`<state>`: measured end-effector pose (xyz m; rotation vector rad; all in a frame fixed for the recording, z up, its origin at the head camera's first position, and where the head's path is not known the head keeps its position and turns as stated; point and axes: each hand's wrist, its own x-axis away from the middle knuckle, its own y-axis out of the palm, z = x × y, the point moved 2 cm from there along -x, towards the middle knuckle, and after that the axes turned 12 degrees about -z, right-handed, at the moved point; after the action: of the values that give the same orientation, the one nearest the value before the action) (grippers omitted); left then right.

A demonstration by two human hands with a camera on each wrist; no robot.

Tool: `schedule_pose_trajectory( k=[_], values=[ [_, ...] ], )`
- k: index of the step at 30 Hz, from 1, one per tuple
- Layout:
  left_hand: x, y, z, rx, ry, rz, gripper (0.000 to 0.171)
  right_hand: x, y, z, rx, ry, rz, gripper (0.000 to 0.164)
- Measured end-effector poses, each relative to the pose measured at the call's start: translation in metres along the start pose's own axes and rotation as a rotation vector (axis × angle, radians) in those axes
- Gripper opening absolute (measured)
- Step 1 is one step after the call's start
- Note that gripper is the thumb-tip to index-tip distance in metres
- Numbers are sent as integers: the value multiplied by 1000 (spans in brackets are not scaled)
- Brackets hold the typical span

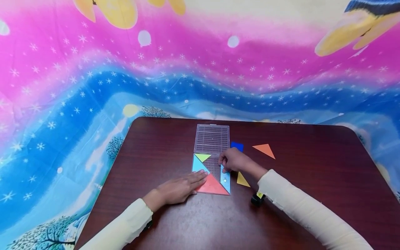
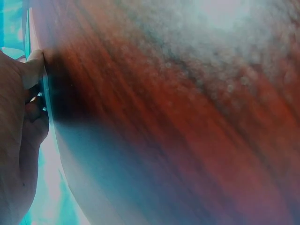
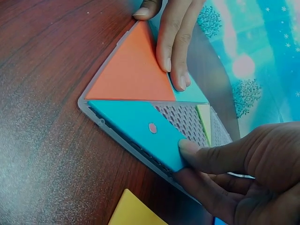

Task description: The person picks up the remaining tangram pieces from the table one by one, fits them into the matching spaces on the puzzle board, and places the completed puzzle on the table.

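A clear tangram case (image 3: 91,112) lies on the table with its lid (image 1: 212,139) folded back. My right hand (image 1: 234,159) pinches the end of a light blue parallelogram (image 3: 136,131) between thumb and fingers. That piece lies along the right side of the case, its held end slightly raised in the right wrist view. My left hand (image 1: 182,187) rests over the case's left edge, straight fingertips on a large red-orange triangle (image 1: 212,185) and a light blue triangle (image 1: 198,165), thumb at the near corner. A green triangle (image 1: 203,157) sits in the case's far left corner.
On the brown table (image 1: 312,180), a dark blue piece (image 1: 237,146) lies beyond my right hand. A yellow triangle (image 1: 242,180) lies right of the case. Farther right is an orange triangle (image 1: 265,150). A printed cloth (image 1: 200,69) hangs behind the table.
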<state>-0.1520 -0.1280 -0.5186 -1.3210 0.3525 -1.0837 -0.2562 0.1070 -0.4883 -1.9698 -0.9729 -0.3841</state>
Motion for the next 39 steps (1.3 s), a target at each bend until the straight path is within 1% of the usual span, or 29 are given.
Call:
schedule_pose_trajectory(
  k=[15, 21, 29, 34, 39],
  values=[
    [0, 1, -1, -18, 5, 4, 55, -2, -2, -3, 46, 0, 5, 17],
    [0, 2, -1, -28, 11, 14, 54, -1, 0, -5, 52, 4, 24, 17],
    [-1, 1, -1, -33, 12, 14, 54, 3, 2, -6, 62, -48, 71, 12],
    [-1, 1, -1, -21, 6, 8, 54, 5, 5, -7, 77, -72, 107, 12],
    [-1, 1, -1, -13, 5, 4, 55, 5, 7, -7, 89, -83, 114, 14]
  ],
)
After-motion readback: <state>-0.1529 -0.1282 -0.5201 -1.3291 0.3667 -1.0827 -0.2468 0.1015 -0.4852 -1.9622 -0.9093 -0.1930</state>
